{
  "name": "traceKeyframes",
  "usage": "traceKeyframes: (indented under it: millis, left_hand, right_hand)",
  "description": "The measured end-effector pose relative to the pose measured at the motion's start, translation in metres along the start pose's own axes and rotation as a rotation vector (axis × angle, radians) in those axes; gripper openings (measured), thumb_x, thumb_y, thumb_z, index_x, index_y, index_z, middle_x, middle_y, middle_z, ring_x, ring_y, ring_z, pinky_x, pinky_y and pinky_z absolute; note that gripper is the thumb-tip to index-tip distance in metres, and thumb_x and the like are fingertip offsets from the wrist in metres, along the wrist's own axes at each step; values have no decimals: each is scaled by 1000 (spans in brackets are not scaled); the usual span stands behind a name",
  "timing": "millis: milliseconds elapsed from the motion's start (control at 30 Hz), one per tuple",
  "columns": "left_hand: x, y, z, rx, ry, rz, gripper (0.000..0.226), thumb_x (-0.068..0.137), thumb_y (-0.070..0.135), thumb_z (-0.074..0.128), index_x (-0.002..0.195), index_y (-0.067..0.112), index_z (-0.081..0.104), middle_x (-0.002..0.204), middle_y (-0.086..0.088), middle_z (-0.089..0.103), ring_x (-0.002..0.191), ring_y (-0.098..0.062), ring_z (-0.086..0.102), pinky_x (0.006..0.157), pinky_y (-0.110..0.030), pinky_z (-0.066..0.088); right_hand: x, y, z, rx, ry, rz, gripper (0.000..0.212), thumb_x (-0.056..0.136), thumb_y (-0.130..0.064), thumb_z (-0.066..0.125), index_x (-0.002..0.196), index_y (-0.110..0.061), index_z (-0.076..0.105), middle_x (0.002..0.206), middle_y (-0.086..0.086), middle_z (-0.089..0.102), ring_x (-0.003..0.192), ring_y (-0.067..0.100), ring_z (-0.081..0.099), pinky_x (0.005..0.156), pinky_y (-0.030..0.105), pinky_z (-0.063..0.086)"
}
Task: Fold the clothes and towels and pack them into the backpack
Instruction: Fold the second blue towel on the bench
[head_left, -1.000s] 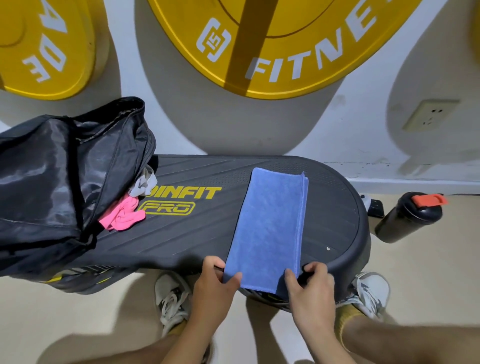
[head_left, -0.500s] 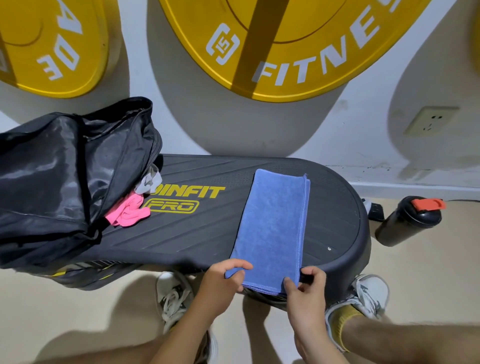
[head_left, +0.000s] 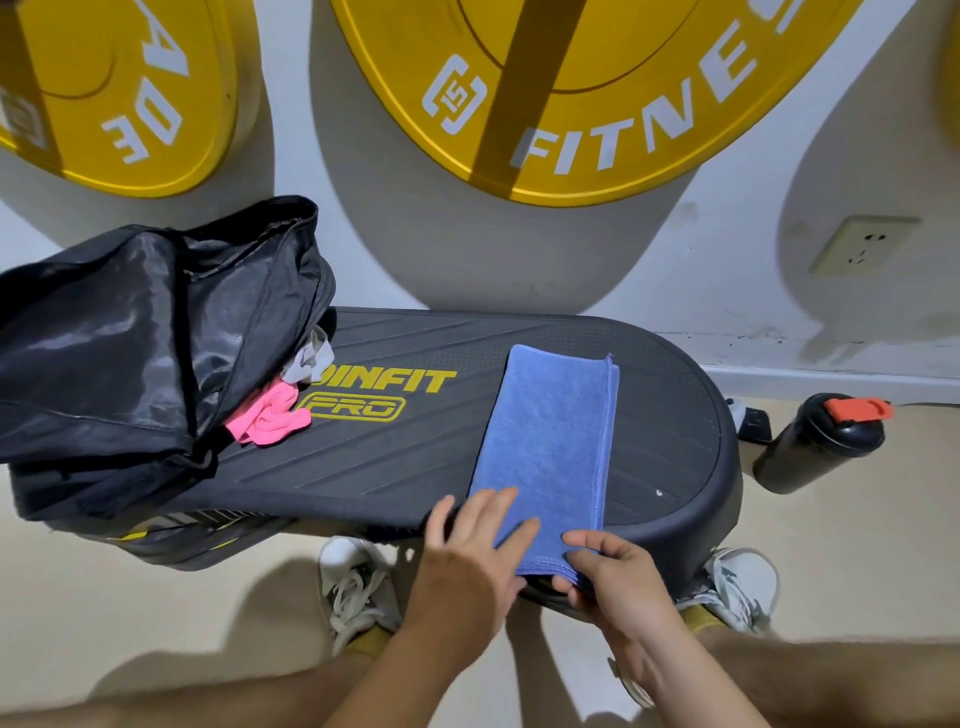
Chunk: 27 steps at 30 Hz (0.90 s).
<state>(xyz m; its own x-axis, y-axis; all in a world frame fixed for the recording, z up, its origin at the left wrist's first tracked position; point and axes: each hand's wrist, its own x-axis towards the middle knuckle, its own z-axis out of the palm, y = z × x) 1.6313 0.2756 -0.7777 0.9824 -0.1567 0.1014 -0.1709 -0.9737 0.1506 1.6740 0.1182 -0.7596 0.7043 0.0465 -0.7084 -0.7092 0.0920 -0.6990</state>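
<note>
**Down at the near edge: both hands on the towel**

Up front, the left hand (head_left: 475, 551) lies flat with its fingers straight, covering the near left corner of the blue towel (head_left: 550, 441). Next to it the right hand (head_left: 618, 587) pinches the near hem, thumb on top, other fingertips tucked under so can't see them. Towel's folded into a long strip on the black step board (head_left: 415, 467). Its long side runs away from the person, tipped a bit right, loose hems along the right side. Further back left, the open black backpack (head_left: 130, 353) is cut off by the frame. Some pink cloth (head_left: 267, 415) spills out, and the inside is too dark to read.
</note>
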Motion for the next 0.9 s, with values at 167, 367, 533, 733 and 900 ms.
traceKeyframes:
  millis: [167, 367, 533, 733, 900]
  left_hand:
    - [5, 4, -1, 52, -312, 164, 43, 46, 28, 74, 89, 28, 74, 89, 13, 72, 83, -7, 69, 83, -22, 52]
    - [7, 18, -41, 77, -584, 129, 25, 84, 1, 48, 106, 12, 53, 101, -11, 61, 90, -32, 57, 67, -33, 37]
    - [9, 11, -49, -162, -681, 53, 22, 90, 5, 42, 107, 14, 53, 95, -12, 57, 78, -29, 48, 68, -35, 40]
    - [63, -2, -63, -110, -497, -70, 27, 95, 15, 41, 119, 23, 50, 108, -9, 62, 99, -33, 56, 70, -33, 35]
    - [99, -19, -66, -320, -272, -200, 15, 86, 37, 57, 94, 24, 57, 91, 2, 66, 87, -20, 59, 72, -32, 46]
  right_hand:
    - [2, 0, -16, -602, 87, -212, 19, 79, -6, 62, 93, -18, 63, 74, 3, 60, 52, 14, 55, 66, 35, 50]
    - [10, -22, 0, -1128, -34, -839, 42, 92, -17, 52, 134, -25, 53, 132, -6, 43, 126, 17, 39, 100, 24, 35]
    - [26, -16, 7, -1171, -312, -641, 34, 96, -44, 48, 122, -28, 62, 141, -14, 45, 128, 4, 40, 110, 27, 31]
    - [9, -62, -13, -515, -610, -209, 50, 80, -73, 47, 107, -38, 71, 116, -19, 67, 114, 1, 58, 105, 29, 38]
    - [25, -66, -11, -668, -330, -469, 16, 90, -19, 64, 102, -29, 69, 99, -15, 73, 98, 6, 67, 90, 30, 52]
